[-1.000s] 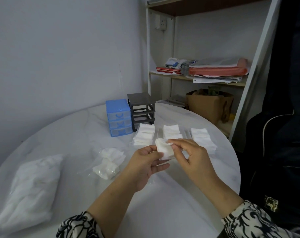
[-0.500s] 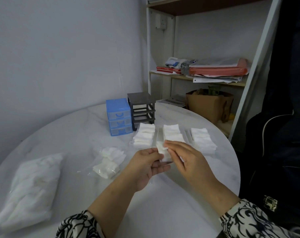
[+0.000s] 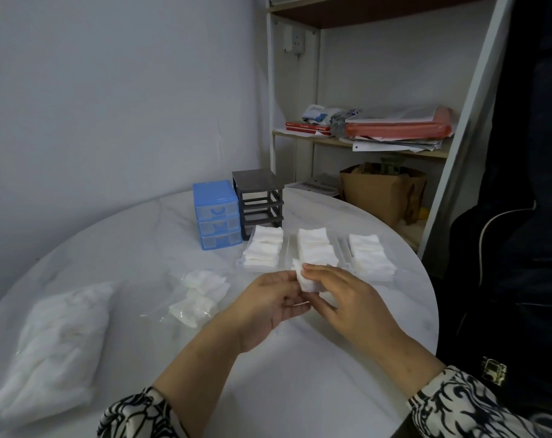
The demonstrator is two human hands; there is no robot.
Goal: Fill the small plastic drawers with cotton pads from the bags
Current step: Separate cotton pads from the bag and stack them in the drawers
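White cotton, a small stack of pads (image 3: 306,279), sits pinched between your two hands: left hand (image 3: 268,306) cupping it from below and the near side, right hand (image 3: 347,298) with fingers curled over its far edge. Both are grasping the stack; how many pads it holds is hard to tell from this angle.

Just beyond the grip: three clear drawers laid flat on the table (image 3: 142,235), each already packed with pads — left drawer (image 3: 263,248), middle drawer (image 3: 315,248), right drawer (image 3: 368,256). Behind them the empty grey frame (image 3: 258,203) and the blue drawer unit (image 3: 216,214). Left of the grip, an opened bag (image 3: 199,294) with loose pads; further left, a full bag (image 3: 47,346).

Risks, as judged: the middle drawer looks near full, so pressing this stack in may bulge it above the rim and jam it in the frame. A loose pinch lets pads fan out and slip.

Against a second ago: your right hand has come down over the stack, and the stack sits lower, nearer the middle drawer's front edge.
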